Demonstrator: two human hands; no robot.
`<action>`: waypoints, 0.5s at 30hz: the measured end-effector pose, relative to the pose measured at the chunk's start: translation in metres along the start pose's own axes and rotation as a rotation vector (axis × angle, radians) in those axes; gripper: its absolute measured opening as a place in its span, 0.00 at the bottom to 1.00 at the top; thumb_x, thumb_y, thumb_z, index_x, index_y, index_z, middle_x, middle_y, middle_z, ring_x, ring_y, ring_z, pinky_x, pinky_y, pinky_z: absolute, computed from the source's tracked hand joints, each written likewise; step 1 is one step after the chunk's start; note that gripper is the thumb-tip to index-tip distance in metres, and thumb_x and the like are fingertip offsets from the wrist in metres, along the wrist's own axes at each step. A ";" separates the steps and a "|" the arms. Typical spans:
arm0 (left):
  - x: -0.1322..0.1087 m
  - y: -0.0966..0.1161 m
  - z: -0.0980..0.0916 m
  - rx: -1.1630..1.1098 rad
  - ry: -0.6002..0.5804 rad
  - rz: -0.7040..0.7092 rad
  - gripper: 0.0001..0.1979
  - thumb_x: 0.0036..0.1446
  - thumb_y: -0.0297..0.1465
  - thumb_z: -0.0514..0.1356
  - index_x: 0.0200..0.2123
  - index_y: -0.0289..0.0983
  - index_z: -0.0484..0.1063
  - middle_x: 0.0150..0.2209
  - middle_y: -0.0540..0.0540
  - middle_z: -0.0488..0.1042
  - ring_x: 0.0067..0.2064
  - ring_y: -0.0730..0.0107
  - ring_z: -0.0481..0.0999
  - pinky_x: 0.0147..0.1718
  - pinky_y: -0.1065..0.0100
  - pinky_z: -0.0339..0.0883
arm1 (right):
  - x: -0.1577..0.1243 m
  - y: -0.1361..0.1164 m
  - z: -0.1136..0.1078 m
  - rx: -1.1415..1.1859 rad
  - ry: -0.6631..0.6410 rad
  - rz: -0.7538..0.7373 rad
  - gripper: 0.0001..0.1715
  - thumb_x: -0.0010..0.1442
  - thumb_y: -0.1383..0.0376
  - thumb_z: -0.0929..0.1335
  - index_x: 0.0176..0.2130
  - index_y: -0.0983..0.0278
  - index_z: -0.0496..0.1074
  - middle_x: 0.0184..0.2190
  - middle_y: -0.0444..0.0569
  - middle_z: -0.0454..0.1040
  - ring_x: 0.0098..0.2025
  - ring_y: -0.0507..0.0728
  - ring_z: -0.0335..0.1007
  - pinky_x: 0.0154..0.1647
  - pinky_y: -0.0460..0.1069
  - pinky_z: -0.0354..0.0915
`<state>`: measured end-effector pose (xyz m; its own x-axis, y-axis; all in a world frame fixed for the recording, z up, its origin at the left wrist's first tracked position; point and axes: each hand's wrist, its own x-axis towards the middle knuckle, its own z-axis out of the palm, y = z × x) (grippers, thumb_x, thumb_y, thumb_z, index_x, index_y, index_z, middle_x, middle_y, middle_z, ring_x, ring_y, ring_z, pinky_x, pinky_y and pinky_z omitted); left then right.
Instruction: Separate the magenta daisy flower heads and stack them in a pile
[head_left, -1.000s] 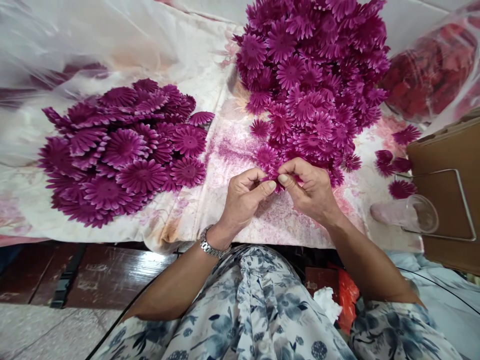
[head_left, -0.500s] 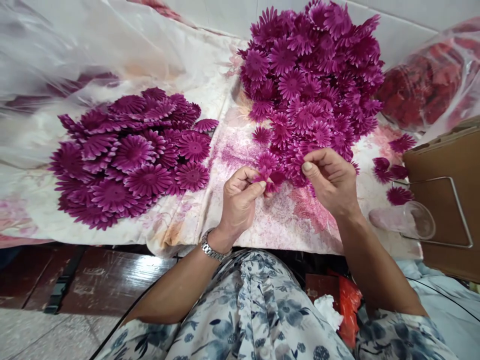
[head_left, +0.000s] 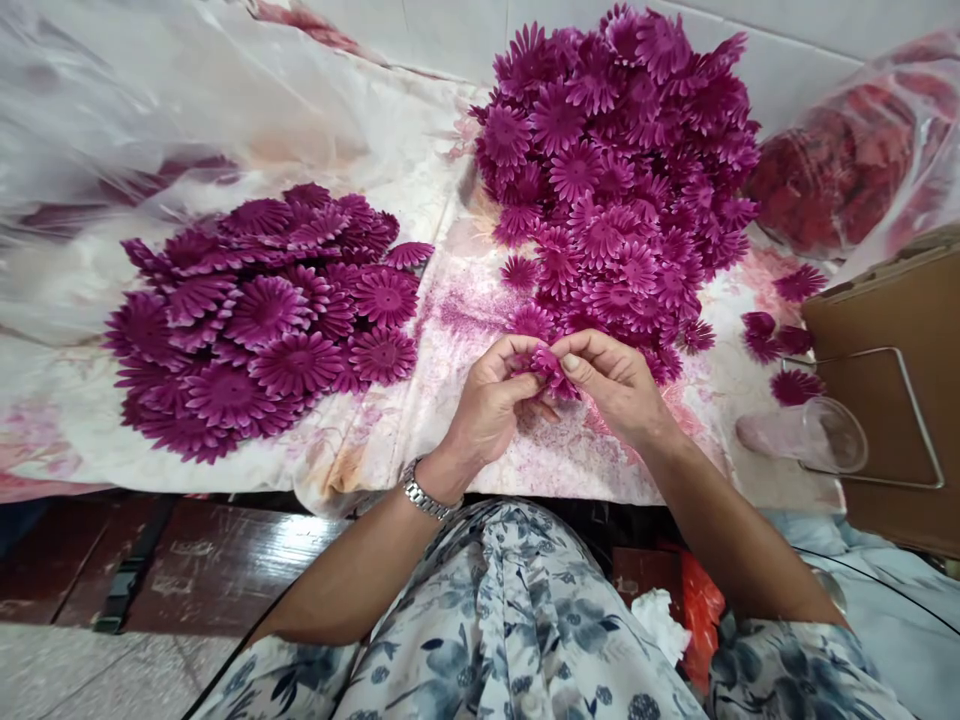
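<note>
Your left hand (head_left: 491,400) and right hand (head_left: 621,390): both nearly closed at the tips, pinching one flower (head_left: 553,376) at the near side of the tall pile (head_left: 615,200). Step appears to be fine two-handed work on it; next move calls for light, even pressure.

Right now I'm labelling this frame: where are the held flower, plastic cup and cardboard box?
Held flower (head_left: 555,376), head view: on its petals.
Plastic cup (head_left: 796,437), head view: on its side wall.
Cardboard box (head_left: 889,410), head view: on its facing panel.
</note>
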<state>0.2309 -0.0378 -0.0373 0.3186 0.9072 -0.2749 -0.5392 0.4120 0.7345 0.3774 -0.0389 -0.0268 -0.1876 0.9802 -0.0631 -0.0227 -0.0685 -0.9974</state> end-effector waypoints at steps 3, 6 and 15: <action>0.001 -0.002 0.001 0.037 0.028 -0.011 0.08 0.39 0.24 0.62 0.27 0.35 0.67 0.19 0.54 0.70 0.18 0.76 0.69 0.15 0.71 0.69 | 0.000 0.001 0.001 0.003 -0.001 0.013 0.11 0.55 0.57 0.70 0.34 0.63 0.71 0.25 0.40 0.68 0.25 0.46 0.61 0.26 0.44 0.60; 0.001 -0.002 0.002 0.039 0.117 0.027 0.06 0.38 0.25 0.61 0.24 0.36 0.66 0.18 0.55 0.68 0.16 0.77 0.66 0.13 0.72 0.66 | -0.002 0.002 0.001 0.027 -0.019 0.018 0.17 0.58 0.51 0.66 0.35 0.62 0.70 0.23 0.40 0.66 0.25 0.47 0.61 0.27 0.44 0.60; -0.002 -0.011 -0.004 0.277 0.126 0.236 0.03 0.45 0.26 0.60 0.25 0.38 0.68 0.19 0.55 0.67 0.17 0.79 0.64 0.15 0.75 0.62 | -0.004 0.002 0.006 0.076 0.088 0.062 0.20 0.46 0.57 0.74 0.37 0.62 0.69 0.29 0.42 0.71 0.30 0.48 0.66 0.32 0.44 0.65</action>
<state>0.2332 -0.0437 -0.0471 0.1034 0.9849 -0.1392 -0.3502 0.1670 0.9216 0.3720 -0.0443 -0.0278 -0.1037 0.9860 -0.1308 -0.0889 -0.1402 -0.9861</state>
